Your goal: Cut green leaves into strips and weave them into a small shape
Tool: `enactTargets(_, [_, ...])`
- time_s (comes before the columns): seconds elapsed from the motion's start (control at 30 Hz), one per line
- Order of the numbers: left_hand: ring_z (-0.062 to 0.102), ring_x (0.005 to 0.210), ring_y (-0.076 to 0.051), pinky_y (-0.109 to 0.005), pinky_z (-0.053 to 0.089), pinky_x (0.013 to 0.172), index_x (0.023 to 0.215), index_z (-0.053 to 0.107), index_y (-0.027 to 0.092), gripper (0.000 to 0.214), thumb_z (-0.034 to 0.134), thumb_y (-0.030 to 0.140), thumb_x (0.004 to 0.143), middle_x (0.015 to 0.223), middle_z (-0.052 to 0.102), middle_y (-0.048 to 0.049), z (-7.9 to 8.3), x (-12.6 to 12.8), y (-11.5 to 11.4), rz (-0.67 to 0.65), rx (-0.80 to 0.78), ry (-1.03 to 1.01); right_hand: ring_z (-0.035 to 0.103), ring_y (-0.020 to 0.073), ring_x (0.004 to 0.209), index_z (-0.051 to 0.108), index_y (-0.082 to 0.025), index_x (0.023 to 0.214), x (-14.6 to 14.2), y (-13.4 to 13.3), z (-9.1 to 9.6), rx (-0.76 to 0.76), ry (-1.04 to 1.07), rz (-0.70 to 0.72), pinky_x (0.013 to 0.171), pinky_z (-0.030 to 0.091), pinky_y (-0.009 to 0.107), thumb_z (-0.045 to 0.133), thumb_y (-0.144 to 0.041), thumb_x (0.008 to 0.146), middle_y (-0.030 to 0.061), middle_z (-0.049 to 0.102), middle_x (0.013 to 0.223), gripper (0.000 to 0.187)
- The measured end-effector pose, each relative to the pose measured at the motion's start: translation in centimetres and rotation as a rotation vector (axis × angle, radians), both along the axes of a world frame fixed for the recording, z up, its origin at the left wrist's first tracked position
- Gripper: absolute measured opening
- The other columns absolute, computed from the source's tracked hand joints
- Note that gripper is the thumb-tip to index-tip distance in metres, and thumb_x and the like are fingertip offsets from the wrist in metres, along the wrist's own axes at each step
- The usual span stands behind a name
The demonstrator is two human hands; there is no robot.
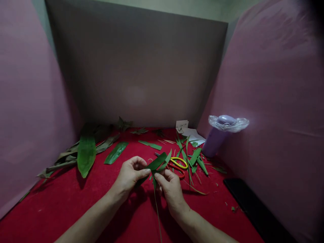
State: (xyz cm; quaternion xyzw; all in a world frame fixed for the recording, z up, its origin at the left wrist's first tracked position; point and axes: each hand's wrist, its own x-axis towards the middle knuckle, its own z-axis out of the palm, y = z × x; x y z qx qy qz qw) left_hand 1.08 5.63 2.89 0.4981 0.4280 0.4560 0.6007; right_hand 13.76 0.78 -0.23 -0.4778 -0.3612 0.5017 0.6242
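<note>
- Left hand [133, 175]: grip pinching leaf [158, 161] above counter [73, 212].
- Right hand [170, 187]: grip pinching the same leaf.
- Scissors [186, 165]: one o'clock from hands, near.
- Cup [214, 143]: two o'clock, beside wall [273, 101].
- Open room: eight o'clock.

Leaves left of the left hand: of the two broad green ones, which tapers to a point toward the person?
The longer leaf, farther left: its tip points toward the person, while the shorter piece, nearer the left hand, has blunt ends.

Leaf [157, 162], perhaps folded, in left hand [128, 176]
</note>
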Motion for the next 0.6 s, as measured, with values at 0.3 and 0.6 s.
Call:
enactTargets(0.3, [0.05, 0.045, -0.006, -0.018, 0.04, 0.048, 0.077, 0.055, 0.015, 0.039, 0.079, 0.016, 0.046, 0.052, 0.056, 0.0073, -0.3, -0.32, -0.01, -0.074, -0.08, 0.025, 0.034, 0.0053, 0.04, 0.058, -0.014, 0.064, 0.07, -0.06, -0.24, 0.039, -0.028, 0.033, 0.038, 0.026, 0.018, 0.064, -0.03, 0.065, -0.006, 0.049, 0.048, 0.018])
enactTargets(0.6, [0.053, 0.05, -0.008, -0.019, 0.041, 0.052, 0.068, 0.062, 0.014, 0.027, 0.079, 0.015, 0.046, 0.056, 0.059, 0.004, 0.05, -0.55, -0.11, -0.1, -0.097, 0.001, 0.035, 0.0054, 0.038, 0.054, -0.015, 0.057, 0.1, -0.04, -0.19, 0.038, -0.04, 0.04, 0.038, 0.026, 0.019, 0.066, -0.033, 0.064, -0.0064, 0.048, 0.045, 0.023])
